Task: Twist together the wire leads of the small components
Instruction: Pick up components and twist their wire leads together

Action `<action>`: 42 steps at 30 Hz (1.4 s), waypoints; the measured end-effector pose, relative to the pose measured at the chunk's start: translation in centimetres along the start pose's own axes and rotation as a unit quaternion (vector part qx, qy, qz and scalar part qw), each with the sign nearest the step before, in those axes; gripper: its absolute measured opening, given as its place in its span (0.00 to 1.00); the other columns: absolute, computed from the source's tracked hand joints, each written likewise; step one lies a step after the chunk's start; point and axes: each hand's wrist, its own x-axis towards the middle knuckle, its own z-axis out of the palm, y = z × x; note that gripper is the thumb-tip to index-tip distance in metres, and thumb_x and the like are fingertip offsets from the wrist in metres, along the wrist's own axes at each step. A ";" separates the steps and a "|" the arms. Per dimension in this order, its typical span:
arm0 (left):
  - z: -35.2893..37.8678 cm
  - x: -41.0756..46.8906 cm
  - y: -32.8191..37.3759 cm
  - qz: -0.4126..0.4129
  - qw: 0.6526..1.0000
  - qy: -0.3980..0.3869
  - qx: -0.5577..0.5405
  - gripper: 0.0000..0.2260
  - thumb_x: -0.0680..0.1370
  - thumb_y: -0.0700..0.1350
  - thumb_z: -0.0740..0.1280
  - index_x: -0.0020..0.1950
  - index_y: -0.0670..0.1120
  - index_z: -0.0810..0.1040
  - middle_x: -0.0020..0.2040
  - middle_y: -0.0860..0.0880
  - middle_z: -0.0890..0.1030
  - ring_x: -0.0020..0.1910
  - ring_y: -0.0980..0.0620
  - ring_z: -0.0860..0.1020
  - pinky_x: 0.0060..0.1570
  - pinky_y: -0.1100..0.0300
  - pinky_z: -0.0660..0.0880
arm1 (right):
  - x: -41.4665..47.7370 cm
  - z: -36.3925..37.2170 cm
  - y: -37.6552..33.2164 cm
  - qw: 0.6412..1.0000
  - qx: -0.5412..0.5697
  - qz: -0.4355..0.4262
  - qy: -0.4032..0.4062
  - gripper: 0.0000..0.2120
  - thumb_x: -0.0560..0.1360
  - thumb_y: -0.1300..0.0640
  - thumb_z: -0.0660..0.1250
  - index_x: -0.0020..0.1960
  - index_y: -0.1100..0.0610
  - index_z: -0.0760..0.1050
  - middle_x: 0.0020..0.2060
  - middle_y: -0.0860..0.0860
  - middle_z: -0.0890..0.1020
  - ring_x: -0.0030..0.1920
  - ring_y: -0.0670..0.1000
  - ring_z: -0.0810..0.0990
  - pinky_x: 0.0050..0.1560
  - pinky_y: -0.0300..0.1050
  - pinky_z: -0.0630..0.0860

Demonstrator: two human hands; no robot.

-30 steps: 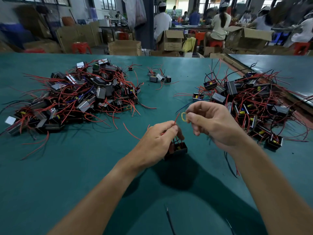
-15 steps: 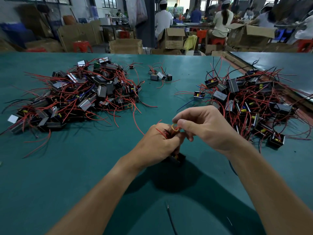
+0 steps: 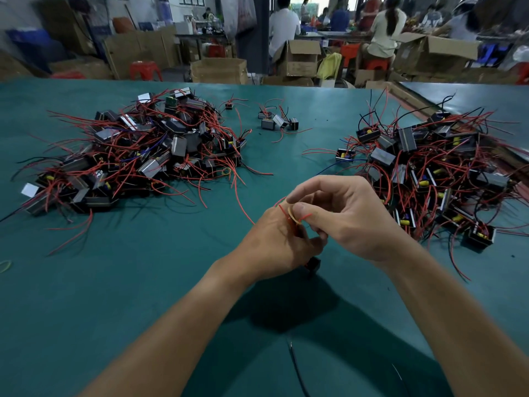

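Pinching at the middle of the frame, the right hand (image 3: 352, 216) has thumb and forefinger closed on a small yellow rubber band (image 3: 292, 214) and the red wires (image 3: 297, 217) that poke through it; its other fingers curl loosely underneath. The left hand (image 3: 279, 242) sits just below and to the left, touching the right, with its fingers curled round the same bundle of red wires. A small black part (image 3: 313, 263) peeks out beneath the left hand, close to the green table (image 3: 143, 282) (whether it rests on the surface or hangs just above, I cannot tell). One long red lead (image 3: 243, 202) trails away from the hands toward the upper left.

Off in the left half of the frame lies a big heap of parts (image 3: 137, 150), black and silver blocks tangled in red wire. A second heap (image 3: 435, 170) fills the right side, near the right wrist. Between them, toward the upper middle, sits a small cluster of a few blocks (image 3: 276, 121). A loose yellow band (image 3: 5, 265) lies at the far left edge, and a dark wire (image 3: 296, 365) lies on the table at the bottom, between the forearms.
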 end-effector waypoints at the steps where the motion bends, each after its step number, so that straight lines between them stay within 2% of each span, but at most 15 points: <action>1: 0.1 0.0 0.0 -0.005 1.000 0.005 0.019 0.09 0.70 0.43 0.65 0.48 0.41 0.76 0.29 0.49 0.71 0.28 0.48 0.69 0.29 0.51 0.71 | 0.0 0.1 -0.1 1.000 0.001 -0.007 0.006 0.06 0.73 0.67 0.70 0.44 0.57 0.81 0.29 0.46 0.81 0.27 0.41 0.74 0.28 0.33 0.70; 4: 0.3 0.2 0.1 -0.014 0.996 0.000 0.084 0.08 0.74 0.39 0.63 0.51 0.44 0.78 0.38 0.48 0.79 0.39 0.41 0.79 0.39 0.45 0.77 | -0.1 0.5 -0.4 1.000 -0.004 -0.025 0.019 0.04 0.71 0.64 0.69 0.42 0.57 0.80 0.28 0.45 0.79 0.25 0.41 0.73 0.29 0.31 0.69; 6: 0.4 0.3 -0.1 -0.015 0.992 -0.009 0.123 0.09 0.76 0.38 0.61 0.54 0.45 0.78 0.45 0.45 0.82 0.48 0.39 0.79 0.46 0.45 0.77 | -0.1 0.9 -0.5 0.999 -0.009 -0.032 0.040 0.03 0.71 0.63 0.69 0.42 0.56 0.79 0.28 0.45 0.79 0.25 0.42 0.73 0.29 0.32 0.69; 9: 0.3 0.2 -0.1 -0.027 0.988 -0.008 0.155 0.08 0.78 0.41 0.60 0.54 0.43 0.75 0.44 0.42 0.80 0.47 0.36 0.77 0.44 0.45 0.76 | -0.1 1.3 -0.7 0.996 -0.008 -0.043 0.073 0.04 0.70 0.63 0.69 0.41 0.55 0.79 0.28 0.46 0.79 0.26 0.44 0.73 0.29 0.34 0.69; 11: 0.4 0.1 0.1 -0.041 0.984 -0.014 0.172 0.09 0.78 0.42 0.59 0.56 0.42 0.74 0.45 0.40 0.80 0.48 0.35 0.77 0.44 0.46 0.75 | -0.1 1.4 -0.8 0.995 -0.014 -0.048 0.084 0.03 0.70 0.62 0.69 0.41 0.54 0.79 0.30 0.49 0.80 0.28 0.53 0.75 0.30 0.41 0.71; 14: 0.4 0.0 0.5 -0.053 0.981 -0.017 0.185 0.06 0.78 0.42 0.60 0.42 0.44 0.68 0.40 0.36 0.76 0.46 0.33 0.75 0.36 0.52 0.68 | -0.1 1.4 -0.9 0.993 -0.022 -0.062 0.096 0.04 0.70 0.62 0.70 0.41 0.54 0.79 0.31 0.51 0.81 0.30 0.63 0.75 0.31 0.51 0.72; 17: 0.3 0.1 0.6 -0.057 0.977 -0.019 0.206 0.13 0.78 0.41 0.61 0.36 0.48 0.59 0.38 0.36 0.76 0.44 0.31 0.75 0.34 0.53 0.62 | -0.1 1.3 -1.0 0.992 -0.024 -0.067 0.105 0.05 0.70 0.62 0.70 0.41 0.53 0.79 0.32 0.50 0.81 0.30 0.55 0.77 0.32 0.47 0.73; 21: 0.3 0.1 0.6 -0.043 0.973 -0.047 0.220 0.02 0.77 0.42 0.60 0.47 0.46 0.67 0.41 0.38 0.77 0.45 0.33 0.76 0.40 0.49 0.72 | -0.1 1.4 -1.0 0.992 -0.023 -0.068 0.100 0.05 0.71 0.63 0.70 0.41 0.53 0.79 0.31 0.48 0.81 0.29 0.46 0.76 0.29 0.37 0.71; 26: 0.3 0.0 0.8 -0.024 0.963 -0.059 0.261 0.09 0.77 0.43 0.59 0.56 0.48 0.72 0.45 0.41 0.79 0.46 0.36 0.76 0.43 0.49 0.73 | 0.0 1.3 -1.0 0.993 -0.016 -0.075 0.092 0.06 0.71 0.65 0.70 0.41 0.55 0.78 0.29 0.44 0.81 0.28 0.41 0.77 0.29 0.30 0.70; 28: 0.3 -0.2 0.8 -0.023 0.960 -0.065 0.271 0.06 0.78 0.44 0.59 0.55 0.49 0.71 0.43 0.43 0.77 0.46 0.36 0.76 0.42 0.52 0.70 | -0.1 1.2 -1.1 0.994 -0.009 -0.073 0.080 0.07 0.71 0.68 0.71 0.41 0.57 0.78 0.28 0.44 0.81 0.27 0.41 0.78 0.29 0.30 0.71; 31: 0.3 -0.3 1.0 -0.022 0.952 -0.075 0.296 0.08 0.80 0.46 0.59 0.59 0.51 0.71 0.51 0.42 0.79 0.51 0.37 0.76 0.45 0.53 0.68 | -0.2 0.7 -1.5 0.996 0.025 -0.063 0.063 0.08 0.71 0.70 0.71 0.41 0.58 0.78 0.28 0.47 0.80 0.25 0.42 0.76 0.26 0.34 0.72; 35: 0.2 -0.4 1.1 -0.031 0.949 -0.089 0.302 0.09 0.80 0.47 0.59 0.60 0.54 0.73 0.56 0.46 0.79 0.54 0.40 0.76 0.50 0.54 0.70 | -0.3 0.1 -1.7 0.997 0.027 -0.042 0.058 0.07 0.71 0.68 0.73 0.42 0.58 0.78 0.29 0.53 0.81 0.23 0.49 0.75 0.20 0.56 0.66; 37: 0.2 -0.5 1.2 -0.036 0.950 -0.095 0.296 0.09 0.80 0.46 0.59 0.59 0.54 0.73 0.57 0.47 0.79 0.55 0.41 0.76 0.53 0.54 0.72 | -0.4 0.0 -1.6 0.997 0.037 -0.034 0.052 0.06 0.70 0.66 0.73 0.42 0.58 0.78 0.31 0.55 0.81 0.23 0.51 0.75 0.20 0.60 0.66; 40: 0.1 -0.6 1.3 -0.037 0.952 -0.095 0.288 0.09 0.80 0.46 0.59 0.58 0.54 0.73 0.56 0.47 0.80 0.55 0.42 0.77 0.52 0.55 0.72 | -0.4 -0.2 -1.6 0.997 0.043 -0.026 0.050 0.05 0.70 0.64 0.72 0.43 0.58 0.79 0.32 0.55 0.82 0.25 0.52 0.76 0.21 0.60 0.70; 42: 0.1 -0.6 1.4 -0.042 0.954 -0.092 0.282 0.08 0.80 0.46 0.59 0.57 0.54 0.73 0.53 0.48 0.80 0.53 0.42 0.77 0.50 0.55 0.70 | -0.4 -0.4 -1.5 0.997 0.038 -0.031 0.051 0.04 0.70 0.63 0.73 0.44 0.58 0.79 0.32 0.52 0.83 0.28 0.48 0.78 0.25 0.49 0.75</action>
